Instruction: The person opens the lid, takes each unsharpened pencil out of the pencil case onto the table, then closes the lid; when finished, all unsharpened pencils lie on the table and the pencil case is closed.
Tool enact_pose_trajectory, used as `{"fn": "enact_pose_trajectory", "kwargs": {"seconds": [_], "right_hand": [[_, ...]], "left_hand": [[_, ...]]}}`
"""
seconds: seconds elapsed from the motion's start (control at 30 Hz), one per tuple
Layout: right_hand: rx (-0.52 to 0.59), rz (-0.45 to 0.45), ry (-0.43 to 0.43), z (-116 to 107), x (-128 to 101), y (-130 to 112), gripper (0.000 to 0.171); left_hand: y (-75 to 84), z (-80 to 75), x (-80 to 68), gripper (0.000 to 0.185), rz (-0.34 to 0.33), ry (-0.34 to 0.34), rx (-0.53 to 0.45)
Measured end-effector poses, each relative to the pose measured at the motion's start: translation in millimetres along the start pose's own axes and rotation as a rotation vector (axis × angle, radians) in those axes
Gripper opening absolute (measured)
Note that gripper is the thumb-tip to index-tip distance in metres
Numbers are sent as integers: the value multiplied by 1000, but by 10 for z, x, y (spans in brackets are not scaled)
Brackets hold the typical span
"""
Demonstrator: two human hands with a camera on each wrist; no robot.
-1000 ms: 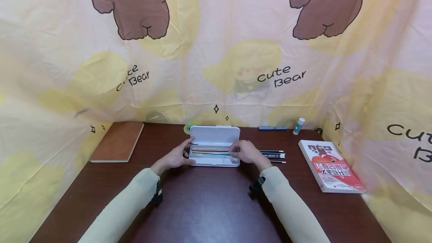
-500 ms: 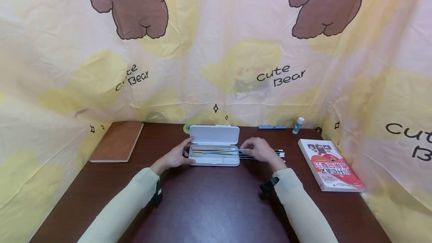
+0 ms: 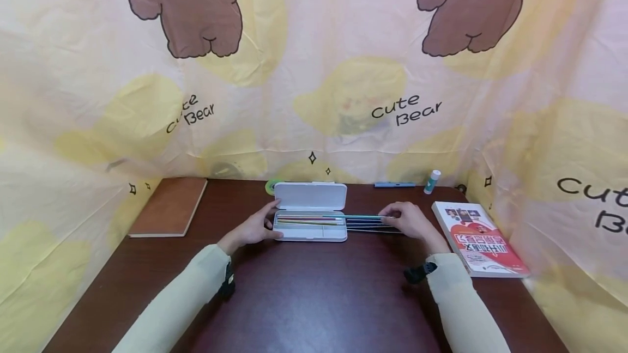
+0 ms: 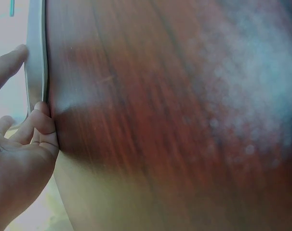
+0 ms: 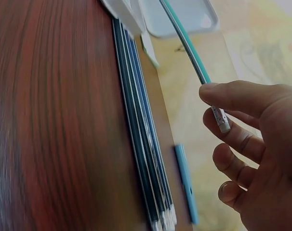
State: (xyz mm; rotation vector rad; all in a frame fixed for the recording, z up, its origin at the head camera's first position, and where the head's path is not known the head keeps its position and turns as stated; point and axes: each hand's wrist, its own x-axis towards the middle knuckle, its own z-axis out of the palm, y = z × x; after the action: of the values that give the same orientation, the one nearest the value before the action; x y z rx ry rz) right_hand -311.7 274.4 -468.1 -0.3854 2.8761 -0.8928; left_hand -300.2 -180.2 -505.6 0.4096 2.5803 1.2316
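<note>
A white pencil case (image 3: 310,196) lies with its lid raised, several coloured pencils (image 3: 304,220) in its long compartment. My left hand (image 3: 250,227) holds the case by its left end, thumb at the front and fingers toward the back. In the left wrist view, fingers (image 4: 37,122) touch the case's edge. My right hand (image 3: 412,222) pinches a teal pencil (image 5: 187,45) near its pale end, between thumb and forefinger. This pencil stretches leftward to the case, above several dark pencils (image 5: 139,125) lying side by side on the table.
A light-blue pen (image 3: 394,184) and a glue stick (image 3: 432,182) are at the back right. Green tape (image 3: 270,187) sits partly behind the case. A red-and-white book (image 3: 478,238) lies on the right, a brown notebook (image 3: 169,206) on the left.
My right hand has moved right from over the case, drawing the teal pencil partly out past the case's right end. The left hand has stayed on the case.
</note>
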Motion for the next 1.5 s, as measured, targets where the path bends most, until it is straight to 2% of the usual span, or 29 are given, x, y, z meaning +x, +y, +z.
{"fn": "enact_pose_trajectory", "kwargs": {"seconds": [0.3,0.57,0.73,1.13,1.5], "right_hand": [[-35,94,-11,-86,-161,263,18],[-21,96,14,-104,-298,490,16],[-11,125,5,-133,-336,527,17],[-11,163,-77,-93,-356,541,14],[-66,191,-62,-49,-312,538,13]], "left_hand": [[-18,13,-21,101,-2,6,0],[2,14,-34,101,-4,6,0],[-17,10,-24,101,-5,4,0],[-22,-2,-11,102,-9,9,6],[-26,11,-4,101,3,8,9]]}}
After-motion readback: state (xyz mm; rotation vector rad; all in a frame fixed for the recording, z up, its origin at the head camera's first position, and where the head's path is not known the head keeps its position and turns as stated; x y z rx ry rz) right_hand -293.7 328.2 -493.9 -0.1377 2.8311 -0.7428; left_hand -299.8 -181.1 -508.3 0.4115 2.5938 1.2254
